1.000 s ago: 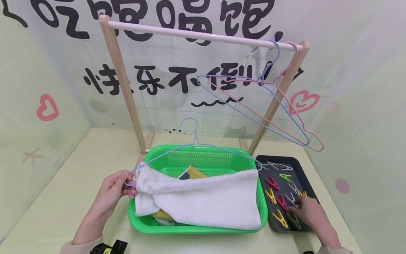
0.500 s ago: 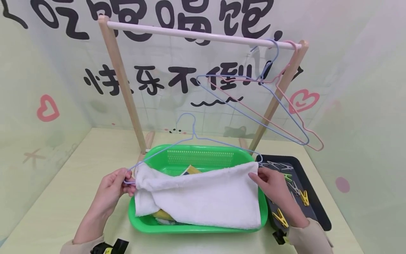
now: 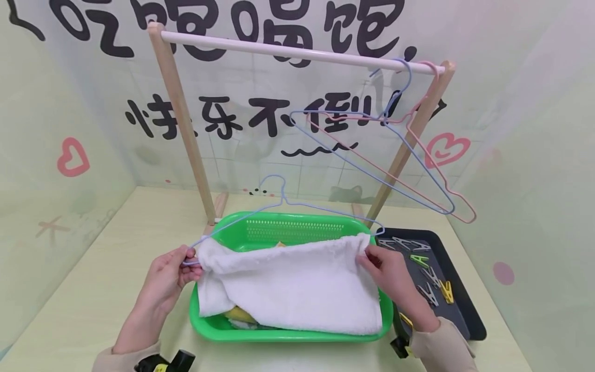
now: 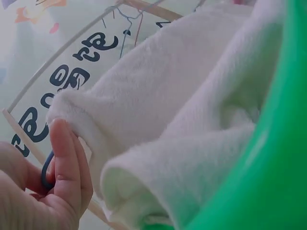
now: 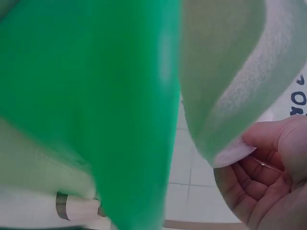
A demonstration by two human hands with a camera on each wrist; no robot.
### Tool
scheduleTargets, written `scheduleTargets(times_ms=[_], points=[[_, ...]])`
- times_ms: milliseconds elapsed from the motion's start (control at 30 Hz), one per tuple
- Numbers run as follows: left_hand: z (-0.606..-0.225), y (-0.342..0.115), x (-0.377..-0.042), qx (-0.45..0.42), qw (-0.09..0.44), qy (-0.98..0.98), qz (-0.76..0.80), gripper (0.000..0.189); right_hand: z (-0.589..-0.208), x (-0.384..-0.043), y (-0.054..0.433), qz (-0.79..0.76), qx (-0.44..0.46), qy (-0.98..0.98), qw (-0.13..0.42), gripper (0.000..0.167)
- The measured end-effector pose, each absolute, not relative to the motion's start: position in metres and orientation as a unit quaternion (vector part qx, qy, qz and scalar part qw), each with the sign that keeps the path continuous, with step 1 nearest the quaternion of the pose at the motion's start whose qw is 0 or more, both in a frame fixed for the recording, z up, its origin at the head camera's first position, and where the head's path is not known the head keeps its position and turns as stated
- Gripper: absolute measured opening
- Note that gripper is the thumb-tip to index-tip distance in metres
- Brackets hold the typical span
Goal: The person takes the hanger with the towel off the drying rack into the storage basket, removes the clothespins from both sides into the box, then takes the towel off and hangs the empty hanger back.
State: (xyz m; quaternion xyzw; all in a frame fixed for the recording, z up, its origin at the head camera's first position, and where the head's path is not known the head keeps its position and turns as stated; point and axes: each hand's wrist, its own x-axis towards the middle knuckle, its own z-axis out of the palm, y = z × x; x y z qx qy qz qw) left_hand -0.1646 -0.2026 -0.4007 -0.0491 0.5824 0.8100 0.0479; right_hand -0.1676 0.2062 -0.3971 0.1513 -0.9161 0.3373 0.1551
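Note:
A white towel (image 3: 297,289) hangs folded over the bottom bar of a light blue wire hanger (image 3: 283,201), in front of and partly inside a green basket (image 3: 288,336). My left hand (image 3: 167,271) pinches the hanger's left end, right beside the towel's bunched edge; the hanger's curved end shows between the fingers in the left wrist view. My right hand (image 3: 390,271) pinches the towel's upper right corner between thumb and fingers, as the right wrist view also shows. The hanger's right end sticks out just above that corner.
On the right lies a black tray (image 3: 465,305) with several clothespins (image 3: 429,276), partly covered by my right arm. Behind the basket stands a wooden rack with a white rod (image 3: 288,51). A blue hanger (image 3: 404,150) and a pink hanger (image 3: 457,199) hang at its right end.
My right hand has left the clothespins in the tray, moved left to the towel and taken hold of its upper right corner, shifting it slightly left and up. The left hand keeps its hold.

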Motion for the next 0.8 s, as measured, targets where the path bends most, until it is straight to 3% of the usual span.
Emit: scheduleTargets(times_ms=[267,400,567,800], points=[[-0.394,-0.198,-0.166,-0.091,0.044,0.491,0.865,0.041,-0.401,-0.165,0.205,0.276,0.305,-0.881,0.235,0.026],[-0.392,-0.195,-0.166,-0.108,0.036,0.465,0.878,0.041,-0.400,-0.165,0.198,0.269,0.384,-0.846,0.253,0.016],[-0.391,-0.192,-0.166,-0.110,0.025,0.428,0.897,0.039,-0.398,-0.159,0.179,0.241,0.454,-0.835,0.197,0.013],[-0.389,-0.192,-0.165,-0.092,0.004,0.386,0.918,0.033,-0.396,-0.151,0.169,0.216,0.513,-0.826,0.084,0.032]])
